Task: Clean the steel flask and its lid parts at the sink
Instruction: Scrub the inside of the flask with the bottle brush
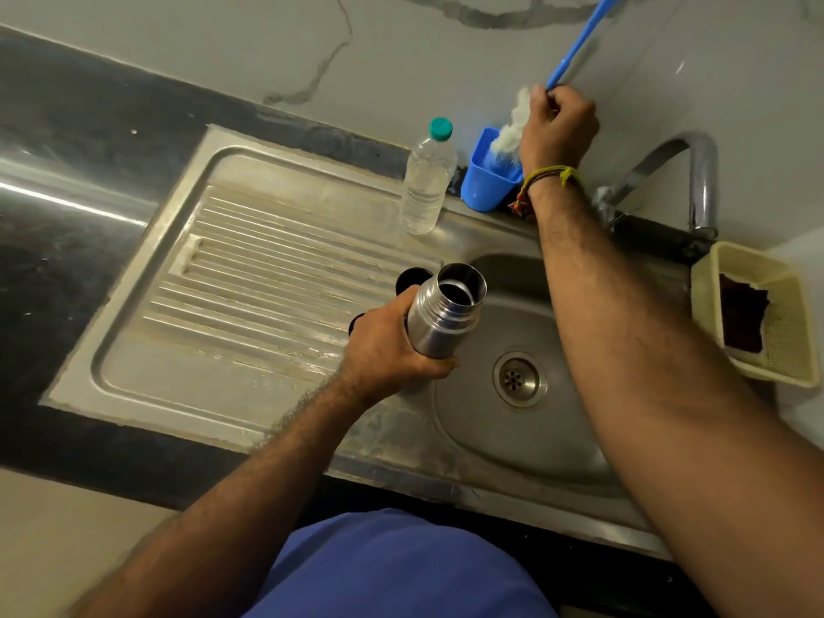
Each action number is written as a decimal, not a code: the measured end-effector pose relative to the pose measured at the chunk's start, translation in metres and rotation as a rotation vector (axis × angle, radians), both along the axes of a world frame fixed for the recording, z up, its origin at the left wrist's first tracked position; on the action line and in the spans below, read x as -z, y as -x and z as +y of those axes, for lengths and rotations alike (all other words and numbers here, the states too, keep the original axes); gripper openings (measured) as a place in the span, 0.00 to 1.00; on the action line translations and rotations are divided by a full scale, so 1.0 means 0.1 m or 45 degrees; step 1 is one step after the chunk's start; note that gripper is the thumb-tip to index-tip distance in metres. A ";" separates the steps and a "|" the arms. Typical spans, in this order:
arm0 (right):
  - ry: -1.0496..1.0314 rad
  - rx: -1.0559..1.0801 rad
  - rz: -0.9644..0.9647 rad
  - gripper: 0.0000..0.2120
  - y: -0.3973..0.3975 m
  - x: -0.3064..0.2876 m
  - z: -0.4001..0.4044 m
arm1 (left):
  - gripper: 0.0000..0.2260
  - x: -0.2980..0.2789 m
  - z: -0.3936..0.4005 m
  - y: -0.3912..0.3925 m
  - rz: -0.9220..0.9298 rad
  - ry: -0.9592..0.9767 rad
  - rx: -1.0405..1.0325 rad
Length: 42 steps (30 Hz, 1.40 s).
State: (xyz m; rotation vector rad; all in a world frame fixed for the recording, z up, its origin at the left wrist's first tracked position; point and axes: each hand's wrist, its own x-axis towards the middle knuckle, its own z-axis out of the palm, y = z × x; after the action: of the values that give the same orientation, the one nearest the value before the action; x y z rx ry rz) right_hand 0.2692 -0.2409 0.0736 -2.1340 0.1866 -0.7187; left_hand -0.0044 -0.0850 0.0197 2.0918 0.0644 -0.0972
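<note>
My left hand (392, 345) grips the steel flask (446, 312) around its body, holding it tilted with its open mouth up, over the left rim of the sink bowl (575, 421). Behind the flask, two black lid parts (412, 278) lie on the drainboard, partly hidden. My right hand (559, 127) is raised at the back wall, fingers curled round a bottle brush (579, 42) with a blue handle. The brush's white bristle head (512, 131) sits in the mouth of a blue cup (484, 182).
A clear water bottle (426, 180) with a green cap stands at the back of the ribbed drainboard (249, 278). The curved tap (700, 180) rises behind the bowl. A cream basket (758, 314) holding a dark red cloth sits at the right. The drain (519, 379) lies mid-bowl.
</note>
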 end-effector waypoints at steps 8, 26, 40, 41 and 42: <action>-0.109 0.136 -0.238 0.11 0.21 -0.38 -0.08 | 0.32 -0.04 -0.03 0.07 -0.012 -0.039 0.007; -0.875 0.501 -0.359 0.07 2.60 -0.64 -1.40 | 0.35 -0.13 -0.69 -0.09 -0.104 -0.230 0.180; -0.847 0.634 -0.161 0.09 3.21 -0.67 -2.26 | 0.33 0.04 -1.47 -0.17 0.004 -0.314 0.381; -0.737 0.627 -0.150 0.10 3.21 -0.68 -2.23 | 0.33 0.04 -1.49 -0.16 0.005 -0.320 0.389; -0.638 0.605 -0.155 0.10 3.20 -0.68 -2.20 | 0.33 0.04 -1.51 -0.15 0.003 -0.330 0.398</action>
State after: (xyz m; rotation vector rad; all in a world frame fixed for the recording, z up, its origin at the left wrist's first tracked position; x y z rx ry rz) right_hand -0.0505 -0.4613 0.1414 -1.5698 0.7437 -0.9525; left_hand 0.0107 -0.2359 0.0159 2.3465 -0.2627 -0.2938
